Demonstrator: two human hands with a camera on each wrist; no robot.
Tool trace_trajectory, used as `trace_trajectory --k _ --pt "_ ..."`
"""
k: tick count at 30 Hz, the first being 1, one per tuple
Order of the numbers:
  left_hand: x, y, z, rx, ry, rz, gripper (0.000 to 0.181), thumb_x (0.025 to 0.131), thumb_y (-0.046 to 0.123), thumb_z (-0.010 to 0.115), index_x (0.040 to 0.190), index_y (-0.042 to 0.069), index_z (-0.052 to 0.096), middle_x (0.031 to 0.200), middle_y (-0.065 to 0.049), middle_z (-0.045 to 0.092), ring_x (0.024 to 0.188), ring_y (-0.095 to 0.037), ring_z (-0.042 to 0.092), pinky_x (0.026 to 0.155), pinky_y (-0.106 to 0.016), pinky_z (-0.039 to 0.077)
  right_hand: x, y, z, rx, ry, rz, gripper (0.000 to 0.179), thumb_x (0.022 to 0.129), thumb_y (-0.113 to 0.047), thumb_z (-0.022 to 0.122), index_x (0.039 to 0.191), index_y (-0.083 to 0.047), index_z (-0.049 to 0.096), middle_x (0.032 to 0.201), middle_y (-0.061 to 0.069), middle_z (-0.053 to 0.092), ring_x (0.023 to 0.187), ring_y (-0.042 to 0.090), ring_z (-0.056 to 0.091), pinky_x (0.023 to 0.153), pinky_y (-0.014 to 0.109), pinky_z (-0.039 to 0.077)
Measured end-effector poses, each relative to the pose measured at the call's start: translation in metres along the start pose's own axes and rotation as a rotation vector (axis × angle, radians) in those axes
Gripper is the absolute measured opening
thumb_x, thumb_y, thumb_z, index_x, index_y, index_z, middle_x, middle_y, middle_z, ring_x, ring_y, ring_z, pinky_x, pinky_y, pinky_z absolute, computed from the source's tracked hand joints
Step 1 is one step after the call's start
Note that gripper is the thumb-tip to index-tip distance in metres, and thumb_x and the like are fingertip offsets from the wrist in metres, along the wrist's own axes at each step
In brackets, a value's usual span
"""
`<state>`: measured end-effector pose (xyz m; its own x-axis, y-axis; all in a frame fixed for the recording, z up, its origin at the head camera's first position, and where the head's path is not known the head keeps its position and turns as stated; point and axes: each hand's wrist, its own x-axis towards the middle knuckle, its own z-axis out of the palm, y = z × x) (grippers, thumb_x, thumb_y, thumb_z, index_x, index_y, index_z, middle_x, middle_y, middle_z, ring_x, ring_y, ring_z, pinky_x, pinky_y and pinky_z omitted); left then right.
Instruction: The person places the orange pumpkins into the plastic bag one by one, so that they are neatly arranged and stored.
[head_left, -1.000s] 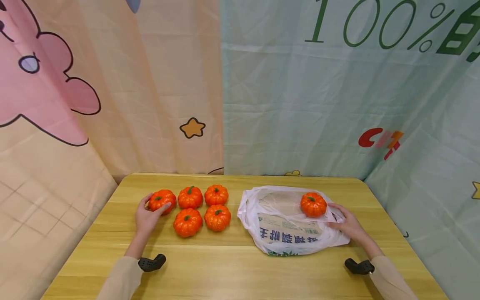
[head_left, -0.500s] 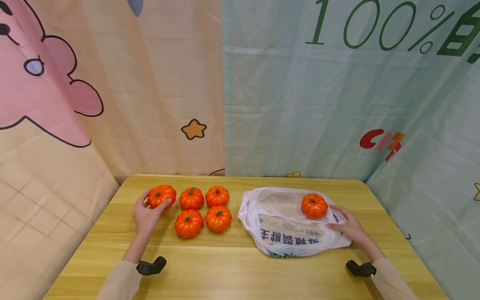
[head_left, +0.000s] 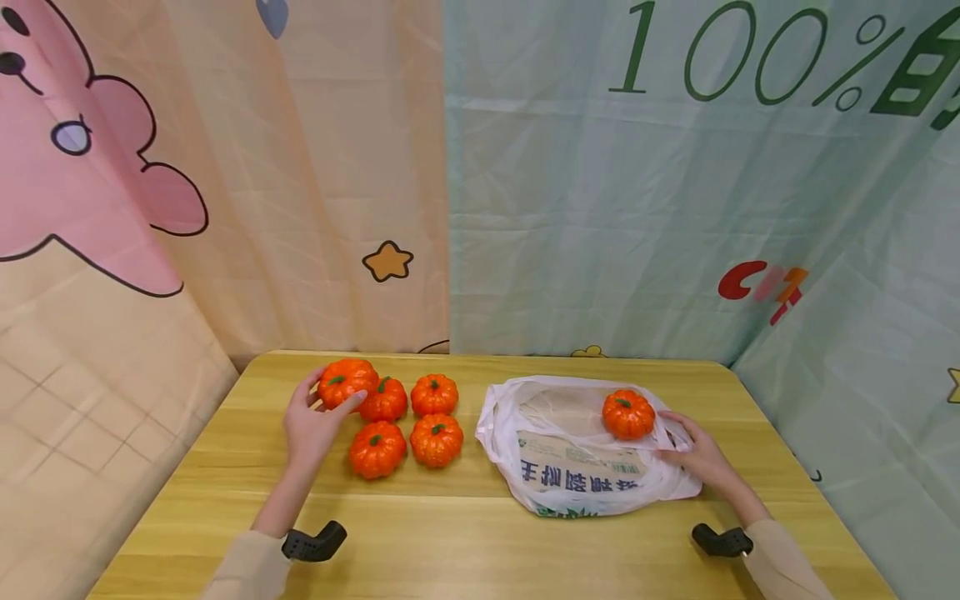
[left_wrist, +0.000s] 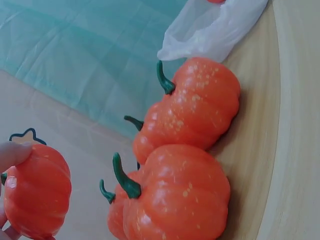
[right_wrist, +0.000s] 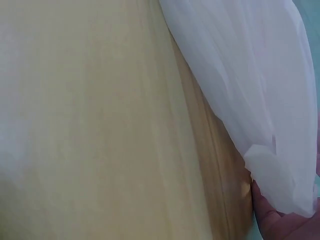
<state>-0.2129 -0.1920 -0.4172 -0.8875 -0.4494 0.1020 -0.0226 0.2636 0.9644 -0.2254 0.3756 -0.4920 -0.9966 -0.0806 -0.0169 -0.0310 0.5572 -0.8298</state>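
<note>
My left hand (head_left: 311,429) grips a small orange pumpkin (head_left: 347,382) with a green stem between thumb and fingers. In the left wrist view this held pumpkin (left_wrist: 39,192) is raised beside the others. Several similar pumpkins (head_left: 377,449) stand grouped on the table just right of that hand. My right hand (head_left: 701,458) holds the right side of a white plastic bag (head_left: 495,417) with printed lettering, which lies with its mouth spread. One pumpkin (head_left: 628,414) sits at the bag's opening, close to the right fingers. The right wrist view shows the bag's edge (right_wrist: 280,185) pinched at the thumb.
The wooden table (head_left: 450,550) carries everything. Patterned cloth curtains (head_left: 570,208) hang behind it and along both sides. A black wrist strap piece (head_left: 315,542) is on the left wrist and another (head_left: 722,540) on the right.
My left hand has lifted its pumpkin from the table and carried it up and to the right, so it now overlaps the nearest grouped pumpkin. The right hand stays at the bag.
</note>
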Motion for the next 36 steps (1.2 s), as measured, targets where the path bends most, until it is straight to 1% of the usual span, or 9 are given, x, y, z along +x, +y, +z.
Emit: trace_trajectory --k 3,7,11,14,19,23,25,31,36 --pt "-0.006 0.007 0.007 -0.012 -0.034 -0.01 0.078 0.075 0.028 0.082 0.142 0.015 0.045 0.144 -0.007 0.046 0.122 -0.029 0.047 0.09 -0.02 0.042 0.0 0.001 0.001 -0.004 0.008 -0.01 0.071 0.083 -0.009 0.072 0.142 0.003 0.034 0.15 0.032 0.024 0.138 0.052 0.016 0.107 0.073 0.011" --pt "-0.014 0.015 0.018 -0.035 -0.092 -0.002 0.078 0.075 0.027 0.083 0.142 0.015 0.044 0.144 -0.006 0.045 0.123 -0.028 0.046 0.096 -0.03 0.043 0.0 -0.001 0.001 -0.007 0.014 -0.008 0.071 0.083 -0.009 0.072 0.142 0.003 0.034 0.151 0.032 0.024 0.138 0.052 0.016 0.107 0.072 0.011" --pt "-0.02 0.024 0.029 -0.048 -0.142 0.016 0.078 0.076 0.025 0.082 0.142 0.013 0.044 0.144 -0.007 0.045 0.123 -0.028 0.045 0.098 -0.031 0.043 0.001 -0.002 0.0 -0.003 0.023 -0.02 0.071 0.083 -0.008 0.072 0.142 0.004 0.035 0.151 0.032 0.024 0.138 0.052 0.016 0.107 0.072 0.011" --pt "-0.024 0.029 0.038 -0.044 -0.167 0.023 0.077 0.076 0.025 0.082 0.141 0.014 0.044 0.143 -0.007 0.045 0.122 -0.027 0.046 0.097 -0.031 0.044 0.001 -0.002 0.001 0.0 0.028 -0.029 0.07 0.083 -0.008 0.072 0.141 0.004 0.035 0.15 0.032 0.025 0.137 0.052 0.017 0.108 0.072 0.011" --pt "-0.029 0.031 0.053 -0.07 -0.197 0.043 0.075 0.075 0.021 0.083 0.139 0.013 0.046 0.139 -0.009 0.047 0.122 -0.028 0.05 0.1 -0.037 0.046 0.001 0.001 0.002 0.002 0.029 -0.034 0.07 0.082 -0.007 0.072 0.14 0.004 0.036 0.149 0.032 0.026 0.137 0.051 0.017 0.108 0.072 0.011" --pt "-0.034 0.033 0.064 -0.092 -0.218 0.07 0.076 0.073 0.021 0.084 0.139 0.012 0.046 0.14 -0.011 0.047 0.123 -0.031 0.05 0.104 -0.043 0.044 0.0 0.002 0.002 -0.002 0.027 -0.028 0.069 0.082 -0.006 0.072 0.14 0.004 0.036 0.15 0.032 0.025 0.138 0.052 0.016 0.107 0.072 0.011" --pt "-0.036 0.034 0.069 -0.099 -0.228 0.084 0.077 0.072 0.021 0.084 0.139 0.012 0.047 0.141 -0.01 0.047 0.123 -0.031 0.049 0.105 -0.044 0.044 0.0 0.002 0.002 -0.007 0.028 -0.023 0.069 0.082 -0.007 0.072 0.141 0.003 0.037 0.15 0.032 0.025 0.138 0.052 0.016 0.107 0.072 0.011" --pt "-0.042 0.037 0.085 -0.111 -0.247 0.12 0.075 0.071 0.019 0.086 0.137 0.014 0.05 0.139 -0.006 0.05 0.119 -0.028 0.052 0.1 -0.042 0.047 0.001 0.001 0.002 -0.026 0.035 -0.024 0.069 0.082 -0.007 0.072 0.141 0.003 0.037 0.15 0.032 0.026 0.138 0.052 0.017 0.107 0.072 0.012" --pt "-0.048 0.041 0.099 -0.117 -0.273 0.131 0.074 0.07 0.019 0.086 0.135 0.015 0.052 0.136 -0.008 0.052 0.117 -0.027 0.055 0.097 -0.042 0.05 0.0 0.0 0.003 -0.024 0.039 -0.039 0.068 0.081 -0.007 0.073 0.139 0.004 0.038 0.149 0.033 0.027 0.137 0.053 0.019 0.107 0.072 0.013"
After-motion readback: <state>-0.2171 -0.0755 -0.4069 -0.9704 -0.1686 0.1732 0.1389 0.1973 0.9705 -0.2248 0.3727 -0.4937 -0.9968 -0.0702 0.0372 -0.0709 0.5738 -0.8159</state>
